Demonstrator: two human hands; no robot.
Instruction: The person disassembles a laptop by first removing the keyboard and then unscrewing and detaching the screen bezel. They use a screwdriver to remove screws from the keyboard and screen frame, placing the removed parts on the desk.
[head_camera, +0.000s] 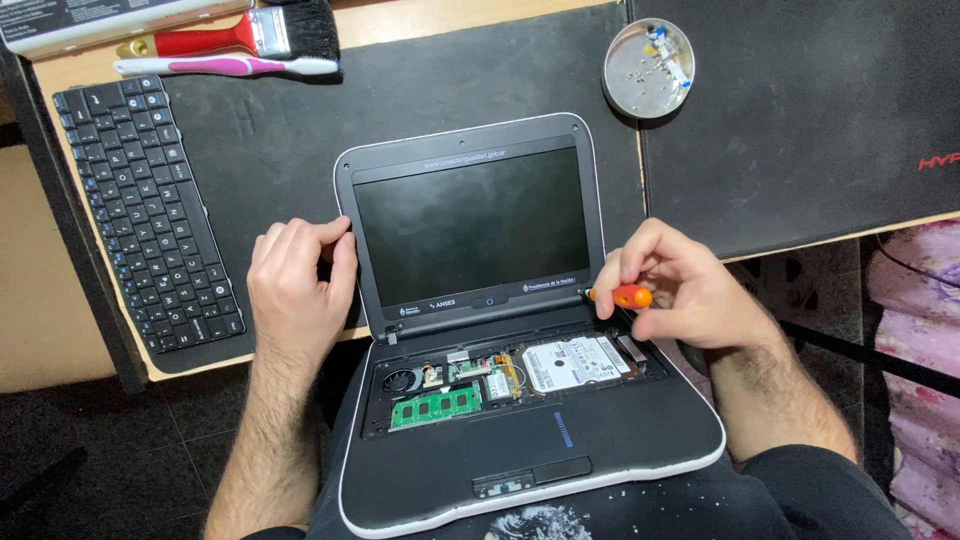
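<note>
A small dark laptop rests open across my lap and the desk edge, its keyboard removed. The bay shows a green memory board, a fan and a silver hard drive. My left hand grips the left edge of the screen frame. My right hand is closed around an orange-handled screwdriver at the right hinge corner; its tip is hidden.
The detached black keyboard lies at the left on a dark mat. A red-handled brush and a pink toothbrush lie at the back. A round metal dish holds small screws.
</note>
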